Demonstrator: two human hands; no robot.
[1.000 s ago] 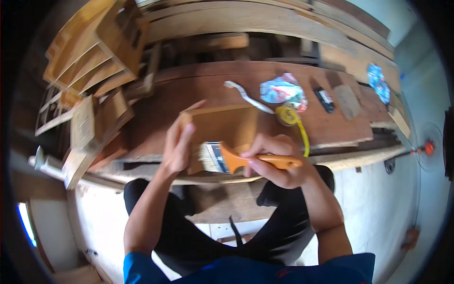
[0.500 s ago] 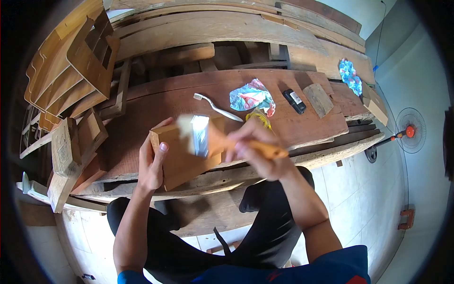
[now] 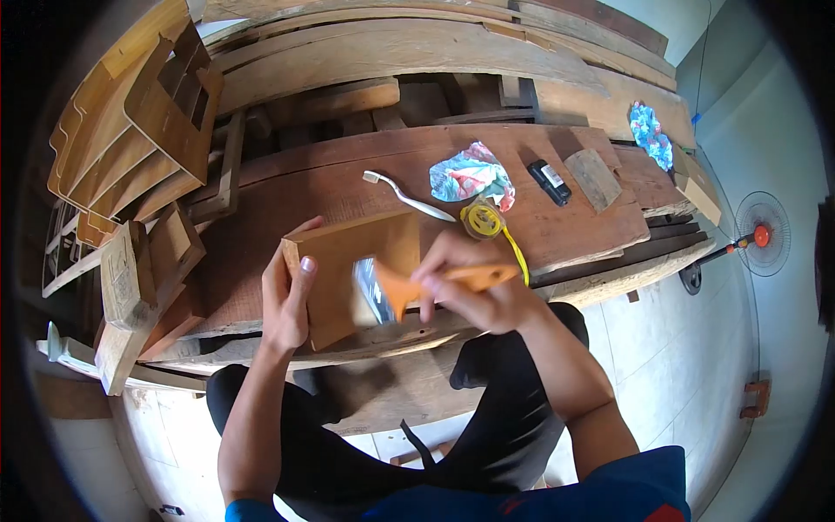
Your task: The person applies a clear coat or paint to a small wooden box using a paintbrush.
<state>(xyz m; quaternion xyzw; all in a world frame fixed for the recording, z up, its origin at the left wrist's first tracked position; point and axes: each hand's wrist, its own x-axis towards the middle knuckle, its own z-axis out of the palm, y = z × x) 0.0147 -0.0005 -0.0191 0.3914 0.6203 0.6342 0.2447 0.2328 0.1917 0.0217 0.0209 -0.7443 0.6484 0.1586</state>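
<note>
My left hand [image 3: 289, 296] grips the left side of a brown wooden box [image 3: 335, 304], its thumb on the near face and its fingers behind. The box stands tilted at the front of the bench. In my right hand [image 3: 474, 283] is a paintbrush [image 3: 404, 291] with an orange handle and a shiny metal band. Its pale bristles are smeared by motion over the open face of the box. Just beyond my right hand lies a yellow tape measure [image 3: 482, 217]. A white toothbrush [image 3: 407, 196] rests on the boards behind the box.
Crumpled patterned cloth [image 3: 474, 174], a black object with a white label [image 3: 550, 181] and a thin wood piece [image 3: 593, 180] lie on the bench [image 3: 304, 183]. A wooden rack [image 3: 130, 157] and wood blocks [image 3: 130, 278] stand at left. A fan [image 3: 761, 235] is at right.
The brush head has swept down and slightly right across the box face. My right hand has shifted a little, uncovering the tape measure. My left hand still holds the box.
</note>
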